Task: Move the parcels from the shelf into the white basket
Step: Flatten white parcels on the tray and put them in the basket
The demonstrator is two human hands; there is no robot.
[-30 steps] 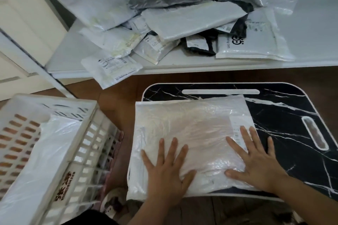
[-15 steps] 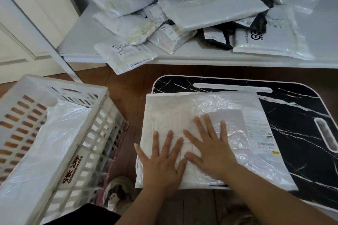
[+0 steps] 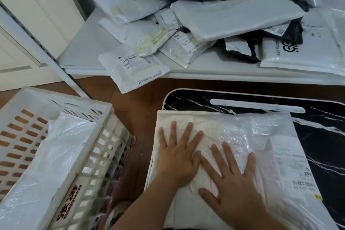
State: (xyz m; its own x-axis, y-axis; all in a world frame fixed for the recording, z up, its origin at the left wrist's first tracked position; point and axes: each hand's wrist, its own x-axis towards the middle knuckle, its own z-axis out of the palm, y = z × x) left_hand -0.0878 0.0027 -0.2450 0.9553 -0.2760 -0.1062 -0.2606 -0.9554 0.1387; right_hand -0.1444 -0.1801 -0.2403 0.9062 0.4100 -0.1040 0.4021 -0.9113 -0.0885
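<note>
Head view: both hands lie flat, fingers spread and grasping nothing, on a white parcel (image 3: 233, 136) that rests on a black marbled bench (image 3: 321, 123). The left hand (image 3: 179, 157) presses its near-left part, the right hand (image 3: 233, 188) just beside it, thumbs touching. A label (image 3: 293, 170) sits at the parcel's right; its print is too small to read. The white basket (image 3: 61, 155), cut off at left, holds one parcel. Far off, more parcels (image 3: 205, 24) are heaped on the shelf (image 3: 84, 43), overlapping and partly hidden.

Left hand (image 3: 176, 157) and right hand (image 3: 235, 190) flat on white parcel (image 3: 233, 136) atop black board (image 3: 321, 129).
</note>
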